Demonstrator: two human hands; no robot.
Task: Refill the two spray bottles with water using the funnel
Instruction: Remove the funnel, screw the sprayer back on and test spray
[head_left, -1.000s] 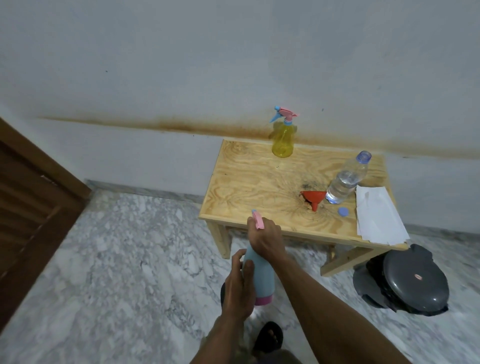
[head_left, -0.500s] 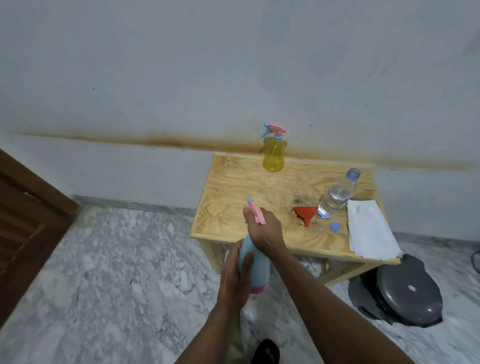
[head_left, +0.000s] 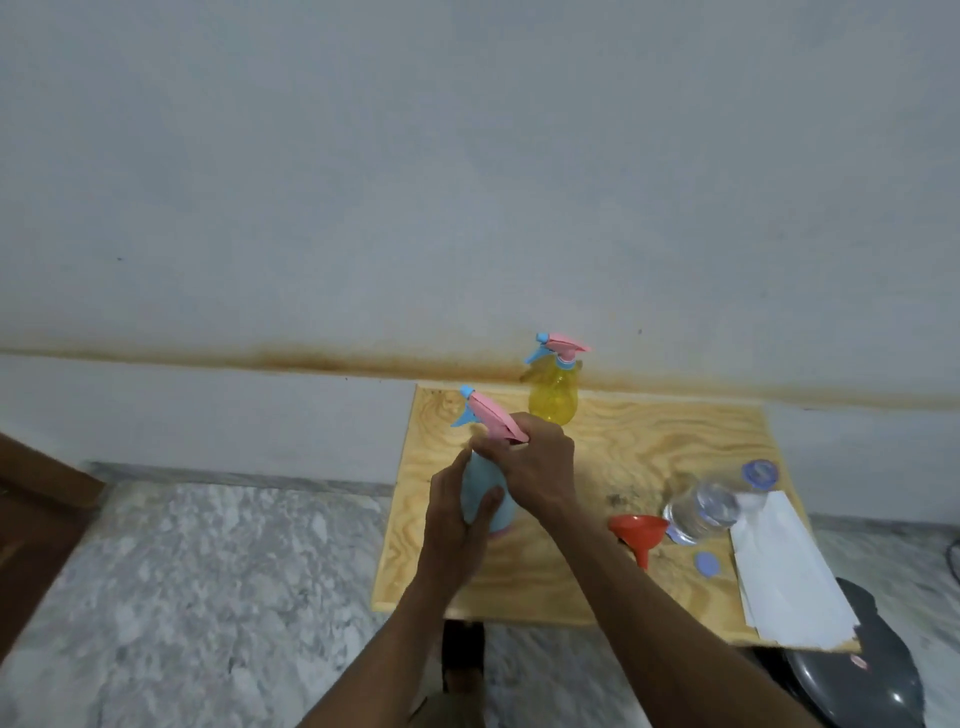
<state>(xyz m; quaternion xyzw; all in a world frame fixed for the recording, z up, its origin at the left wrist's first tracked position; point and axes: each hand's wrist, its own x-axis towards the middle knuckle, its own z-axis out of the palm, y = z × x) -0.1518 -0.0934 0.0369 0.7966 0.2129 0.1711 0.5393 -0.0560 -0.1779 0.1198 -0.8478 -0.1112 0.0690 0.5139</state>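
Hands first: your left hand wraps the body of the blue spray bottle, and your right hand is clamped over its neck beneath the pink trigger head. A second ago you held the bottle low, short of the wooden table; now it is raised over the table's left part, so unscrewing the head looks imminent. Right of your hands lie the red funnel, the loose blue cap and the tilted water bottle. Farther back, the yellow spray bottle stands untouched by the wall.

Stained grey wall, marble floor, plywood table
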